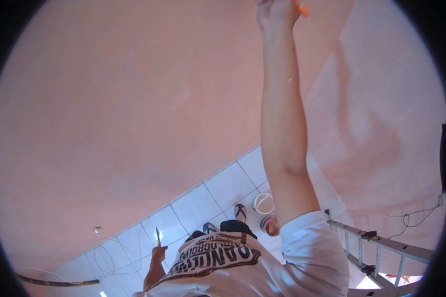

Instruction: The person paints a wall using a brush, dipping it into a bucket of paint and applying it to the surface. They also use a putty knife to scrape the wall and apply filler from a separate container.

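My right arm is stretched far up along the pink wall (134,99), close to the corner. My right hand (276,12) is closed at the top edge of the view, partly cut off, around an orange-handled tool (303,9); the rest of that tool is out of view. Low on the left, my left hand (158,252) is wrapped round the yellow handle of a putty knife (157,236). Its narrow-looking blade points up, away from my body, over the tiled floor.
On the white tiles (188,205) near my feet stand a white bucket (263,203) and a reddish bucket (269,225). A metal ladder (381,242) is at the right. Loose wires hang from a wall outlet (96,229) and at the right wall (406,225).
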Demonstrator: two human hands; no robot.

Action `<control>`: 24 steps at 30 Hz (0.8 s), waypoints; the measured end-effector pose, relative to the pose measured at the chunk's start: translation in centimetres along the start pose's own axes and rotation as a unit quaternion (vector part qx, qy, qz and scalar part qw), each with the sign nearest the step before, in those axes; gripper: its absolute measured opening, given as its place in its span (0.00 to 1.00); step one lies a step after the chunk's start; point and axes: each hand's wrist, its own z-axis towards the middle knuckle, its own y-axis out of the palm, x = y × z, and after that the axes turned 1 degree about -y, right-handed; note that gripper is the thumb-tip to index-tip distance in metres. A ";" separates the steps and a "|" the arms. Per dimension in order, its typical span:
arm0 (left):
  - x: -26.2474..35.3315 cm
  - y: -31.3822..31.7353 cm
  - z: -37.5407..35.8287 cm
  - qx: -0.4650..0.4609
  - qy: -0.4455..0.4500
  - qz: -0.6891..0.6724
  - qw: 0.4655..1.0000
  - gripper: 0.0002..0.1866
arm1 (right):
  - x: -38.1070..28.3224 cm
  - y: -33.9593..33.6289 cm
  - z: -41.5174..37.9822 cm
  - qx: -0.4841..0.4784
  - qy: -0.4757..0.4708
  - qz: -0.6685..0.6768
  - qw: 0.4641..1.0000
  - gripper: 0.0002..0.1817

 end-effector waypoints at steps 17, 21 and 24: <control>-4.3 -8.3 -0.9 0.080 -0.036 0.052 0.995 0.15 | 11.3 -22.1 -29.7 0.285 0.182 -0.258 0.905 0.06; -4.2 -6.7 0.2 0.057 -0.024 0.019 0.998 0.15 | 4.9 -7.4 -17.1 0.133 0.021 -0.219 0.966 0.05; -4.4 -5.0 1.3 0.040 -0.027 0.052 0.997 0.13 | 0.7 0.6 -9.3 0.075 0.018 -0.132 0.988 0.12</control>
